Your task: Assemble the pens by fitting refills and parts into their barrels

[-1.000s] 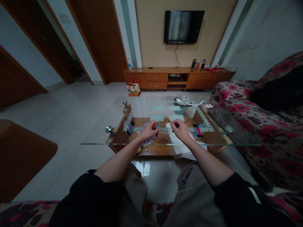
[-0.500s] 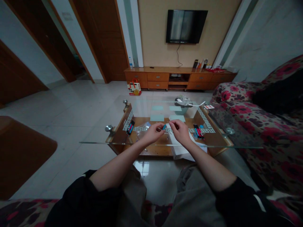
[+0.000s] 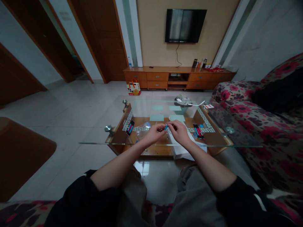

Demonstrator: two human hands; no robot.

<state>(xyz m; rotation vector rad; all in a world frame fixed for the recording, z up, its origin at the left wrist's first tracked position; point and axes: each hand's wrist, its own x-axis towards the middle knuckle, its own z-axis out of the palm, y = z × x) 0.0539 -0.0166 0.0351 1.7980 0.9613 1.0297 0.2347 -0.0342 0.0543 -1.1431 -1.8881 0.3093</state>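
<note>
My left hand and my right hand meet over the near middle of a glass coffee table. Between their fingertips sits a small blue pen piece, pinched from both sides. What the right fingers hold beyond it is too small to tell. A bunch of pens lies on the glass to the left, another bunch of pens to the right. White paper lies under my right wrist. A clear plastic bag sits by my left hand.
A basket with crumpled paper stands at the table's far side. A floral sofa runs along the right. A wooden TV cabinet and a wall TV are at the back, a gift bag on the floor.
Both hands have moved toward each other. A second ago they were apart with the blue piece in the left hand; now the fingertips touch around it.
</note>
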